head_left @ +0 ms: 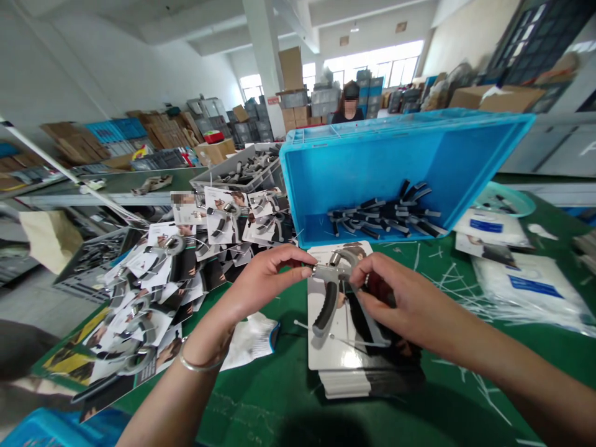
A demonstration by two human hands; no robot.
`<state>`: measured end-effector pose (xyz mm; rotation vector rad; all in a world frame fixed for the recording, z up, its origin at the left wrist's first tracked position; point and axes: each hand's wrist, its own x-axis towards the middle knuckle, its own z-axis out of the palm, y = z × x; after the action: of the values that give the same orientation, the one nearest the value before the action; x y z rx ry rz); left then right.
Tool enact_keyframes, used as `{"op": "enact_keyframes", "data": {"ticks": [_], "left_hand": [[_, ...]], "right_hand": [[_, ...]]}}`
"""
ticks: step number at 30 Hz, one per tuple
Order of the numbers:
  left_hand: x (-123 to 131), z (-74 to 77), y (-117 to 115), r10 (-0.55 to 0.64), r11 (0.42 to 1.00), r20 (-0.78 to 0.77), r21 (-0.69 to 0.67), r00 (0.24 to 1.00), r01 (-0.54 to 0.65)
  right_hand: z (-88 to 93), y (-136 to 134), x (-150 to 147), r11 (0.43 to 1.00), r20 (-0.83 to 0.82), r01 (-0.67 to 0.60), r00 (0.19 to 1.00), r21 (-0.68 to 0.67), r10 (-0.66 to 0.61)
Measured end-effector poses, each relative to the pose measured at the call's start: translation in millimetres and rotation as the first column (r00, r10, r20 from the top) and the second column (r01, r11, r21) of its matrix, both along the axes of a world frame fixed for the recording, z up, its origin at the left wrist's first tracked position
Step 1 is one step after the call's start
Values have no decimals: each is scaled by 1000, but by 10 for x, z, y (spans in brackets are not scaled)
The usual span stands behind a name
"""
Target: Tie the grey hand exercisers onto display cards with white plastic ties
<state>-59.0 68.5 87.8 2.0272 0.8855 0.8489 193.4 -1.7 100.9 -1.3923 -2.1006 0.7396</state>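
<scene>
A grey and black hand grip strengthener (331, 301) lies on a printed card (321, 357), on top of a stack of such cards. My left hand (272, 273) pinches the upper left end of the strengthener between thumb and fingertips. Curled around its right side, my right hand (388, 295) holds it near the top of the handle; some of those fingertips are hidden. A white cable tie (356, 341) crosses the lower part of the strengthener, its head sticking out left of the card.
A blue crate (400, 149) lies tipped with its opening toward me, several strengtheners inside. Carded strengtheners (172, 254) pile up at left. Loose cable ties (454, 288) and bagged ties (531, 285) lie at right. A white glove (251, 341) rests near my left wrist. Another person (349, 108) is behind the crate.
</scene>
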Motion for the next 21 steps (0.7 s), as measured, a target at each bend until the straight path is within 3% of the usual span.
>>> {"op": "enact_keyframes", "data": {"ticks": [6,11,16,21], "left_hand": [[35,-124,-157,-139,990,-100,-49,985,135],[272,-88,-56,-75,987,-72,133,995,84],[547,-182,-14,-140,978,-12,157,990,140],[595,-354,-127,7,998,143,53,990,-14]], "right_hand": [[-128,-124,141,996,102,-87,991,-23,88],[-188,-201,118,989,113,-92,990,115,79],[-268,-130,54,992,-23,-20,999,127,23],[-345,-29,48,985,-239,132,966,113,-102]]}}
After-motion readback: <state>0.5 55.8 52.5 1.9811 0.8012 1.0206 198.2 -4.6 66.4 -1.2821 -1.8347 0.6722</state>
